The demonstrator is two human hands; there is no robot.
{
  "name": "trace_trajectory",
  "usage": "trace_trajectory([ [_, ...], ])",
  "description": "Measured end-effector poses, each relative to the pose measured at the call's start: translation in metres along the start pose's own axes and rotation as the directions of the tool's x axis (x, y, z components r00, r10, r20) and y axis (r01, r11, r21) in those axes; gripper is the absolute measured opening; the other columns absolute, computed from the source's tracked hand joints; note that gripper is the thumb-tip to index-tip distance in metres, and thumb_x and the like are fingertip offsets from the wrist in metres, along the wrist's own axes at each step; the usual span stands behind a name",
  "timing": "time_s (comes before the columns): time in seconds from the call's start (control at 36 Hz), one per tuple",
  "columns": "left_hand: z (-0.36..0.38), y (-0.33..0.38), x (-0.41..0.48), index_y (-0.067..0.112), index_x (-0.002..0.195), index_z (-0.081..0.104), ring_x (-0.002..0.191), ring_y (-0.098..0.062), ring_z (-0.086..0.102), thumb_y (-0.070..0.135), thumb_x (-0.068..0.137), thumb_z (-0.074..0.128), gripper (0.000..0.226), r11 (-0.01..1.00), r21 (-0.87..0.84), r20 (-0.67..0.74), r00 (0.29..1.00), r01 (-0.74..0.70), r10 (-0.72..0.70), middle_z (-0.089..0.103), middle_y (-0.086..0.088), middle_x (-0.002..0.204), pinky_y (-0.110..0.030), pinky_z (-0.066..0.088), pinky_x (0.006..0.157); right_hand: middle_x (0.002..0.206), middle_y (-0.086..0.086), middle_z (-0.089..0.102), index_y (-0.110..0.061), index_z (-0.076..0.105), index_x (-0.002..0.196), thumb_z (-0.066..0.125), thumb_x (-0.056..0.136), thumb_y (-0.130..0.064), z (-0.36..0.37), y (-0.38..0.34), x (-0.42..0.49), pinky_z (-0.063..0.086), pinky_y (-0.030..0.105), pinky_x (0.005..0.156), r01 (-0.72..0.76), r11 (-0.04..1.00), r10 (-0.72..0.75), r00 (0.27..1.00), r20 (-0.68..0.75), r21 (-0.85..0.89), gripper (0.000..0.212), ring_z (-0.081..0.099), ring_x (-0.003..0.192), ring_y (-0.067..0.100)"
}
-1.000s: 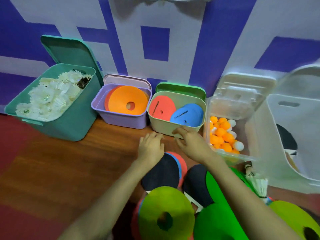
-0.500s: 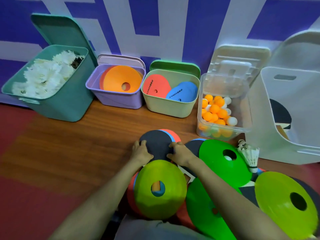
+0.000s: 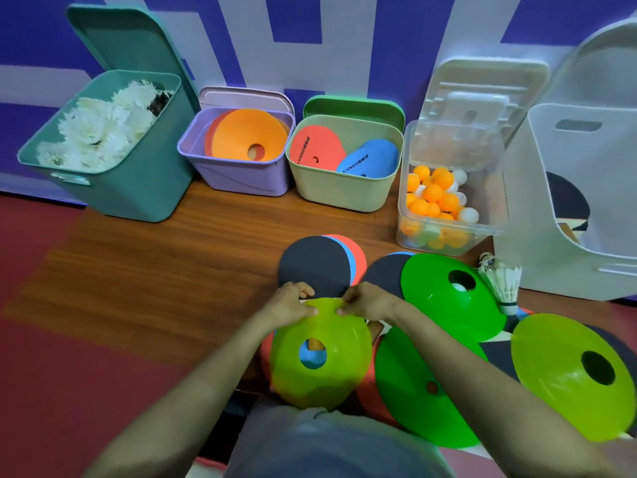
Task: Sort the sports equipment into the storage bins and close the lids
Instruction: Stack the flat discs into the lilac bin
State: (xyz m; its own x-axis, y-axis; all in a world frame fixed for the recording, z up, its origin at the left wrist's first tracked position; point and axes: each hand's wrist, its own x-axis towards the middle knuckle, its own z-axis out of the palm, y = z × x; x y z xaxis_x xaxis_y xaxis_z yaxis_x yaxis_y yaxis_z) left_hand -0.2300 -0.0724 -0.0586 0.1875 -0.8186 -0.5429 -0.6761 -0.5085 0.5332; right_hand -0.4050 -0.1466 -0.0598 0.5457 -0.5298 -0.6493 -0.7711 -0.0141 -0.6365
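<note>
Head view showed the curled fingers (image 3: 300, 290) of the left hand (image 3: 287, 305) and the right hand (image 3: 370, 301) pinching the far rim of a lime cone (image 3: 320, 374). Touching the lime cone's far edge lay a black paddle (image 3: 313, 267), and just right of the cone a green cone (image 3: 444, 305). Well beyond the lime cone stood four open bins: a teal bin (image 3: 138, 191), a purple bin (image 3: 238, 179), a beige bin (image 3: 344, 193) and a clear bin (image 3: 448, 232).

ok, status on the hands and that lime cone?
Left hand and right hand pinch the lime cone at its far rim. Cone not binned. Black paddle just beyond; purple bin open.
</note>
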Motion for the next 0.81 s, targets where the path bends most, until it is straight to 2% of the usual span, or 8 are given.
trace_trajectory([
  [0.14,-0.014,0.014,-0.005,0.004,0.116,0.061,0.109,-0.023,0.060,0.021,0.089,0.064,0.032,0.978,-0.198,-0.146,0.989,-0.061,0.032,0.064,-0.011,0.113,-0.027,0.045,0.087,0.070,0.003,0.062,-0.011,0.062,0.083,0.063,0.088,-0.006,-0.026,-0.009,-0.013,0.049,0.022,0.059,0.038,0.779,-0.005,0.999,-0.054,0.626,0.007,0.059,0.055,0.007],
  [0.25,-0.033,0.049,-0.015,0.011,0.124,0.058,0.105,-0.019,0.057,0.030,0.091,0.061,0.038,0.957,-0.217,-0.249,0.959,-0.191,0.135,0.055,-0.002,0.112,-0.020,0.042,0.085,0.076,0.011,0.060,-0.008,0.058,0.084,0.061,0.089,-0.004,-0.059,-0.024,-0.029,0.052,0.027,0.059,0.135,0.659,0.038,0.976,-0.212,0.740,0.007,0.059,0.058,0.014],
  [0.36,-0.035,0.080,-0.025,0.022,0.119,0.061,0.110,-0.014,0.055,0.065,0.076,0.055,0.061,0.924,-0.118,-0.335,0.890,-0.364,0.308,0.057,0.004,0.116,-0.028,0.042,0.098,0.090,0.008,0.058,-0.013,0.048,0.114,0.055,0.090,0.004,-0.081,-0.036,-0.050,0.055,0.024,0.051,0.265,0.513,0.090,0.929,-0.358,0.817,0.030,0.059,0.068,0.017],
  [0.5,-0.022,0.109,-0.047,0.035,0.137,0.035,0.132,-0.015,0.030,0.084,0.056,0.051,0.097,0.852,0.214,-0.309,0.794,-0.478,0.523,0.031,0.008,0.139,-0.039,0.033,0.105,0.079,0.011,0.061,-0.007,0.057,0.087,0.043,0.094,0.003,-0.088,-0.038,-0.068,0.056,0.026,0.061,0.357,0.395,0.082,0.904,-0.420,0.846,0.018,0.061,0.069,0.018],
  [0.58,-0.014,0.120,-0.049,0.035,0.148,0.013,0.142,-0.019,0.013,0.069,0.067,0.065,0.102,0.786,0.399,-0.171,0.804,-0.473,0.570,0.009,0.007,0.153,-0.045,0.027,0.110,0.074,0.009,0.062,-0.008,0.057,0.084,0.040,0.092,0.006,-0.088,-0.031,-0.077,0.054,0.028,0.061,0.412,0.319,0.130,0.873,-0.470,0.854,0.023,0.062,0.066,0.017],
  [0.67,-0.007,0.131,-0.050,0.027,0.149,0.013,0.139,-0.028,0.019,0.027,0.081,0.062,0.084,0.747,0.526,-0.122,0.834,-0.406,0.538,0.010,-0.002,0.154,-0.047,0.035,0.103,0.068,0.007,0.067,-0.007,0.056,0.090,0.041,0.095,0.002,-0.087,-0.021,-0.088,0.056,0.024,0.053,0.430,0.210,0.127,0.879,-0.460,0.878,0.019,0.067,0.058,0.013],
  [0.72,-0.003,0.134,-0.049,0.022,0.149,0.017,0.133,-0.031,0.025,0.016,0.081,0.058,0.079,0.749,0.547,-0.142,0.840,-0.374,0.523,0.016,-0.006,0.150,-0.048,0.036,0.101,0.085,0.013,0.067,-0.005,0.054,0.103,0.041,0.100,-0.009,-0.083,-0.012,-0.095,0.058,0.027,0.056,0.374,0.276,0.142,0.895,-0.422,0.886,0.013,0.069,0.066,0.018],
  [0.81,0.005,0.128,-0.045,0.025,0.148,0.019,0.129,-0.031,0.026,0.028,0.081,0.060,0.079,0.705,0.617,-0.124,0.841,-0.349,0.526,0.019,-0.007,0.148,-0.046,0.029,0.105,0.093,0.010,0.057,-0.007,0.046,0.108,0.048,0.098,-0.021,-0.077,0.013,-0.104,0.055,0.029,0.060,0.297,0.639,0.160,0.851,-0.500,0.710,0.017,0.063,0.073,0.019],
])
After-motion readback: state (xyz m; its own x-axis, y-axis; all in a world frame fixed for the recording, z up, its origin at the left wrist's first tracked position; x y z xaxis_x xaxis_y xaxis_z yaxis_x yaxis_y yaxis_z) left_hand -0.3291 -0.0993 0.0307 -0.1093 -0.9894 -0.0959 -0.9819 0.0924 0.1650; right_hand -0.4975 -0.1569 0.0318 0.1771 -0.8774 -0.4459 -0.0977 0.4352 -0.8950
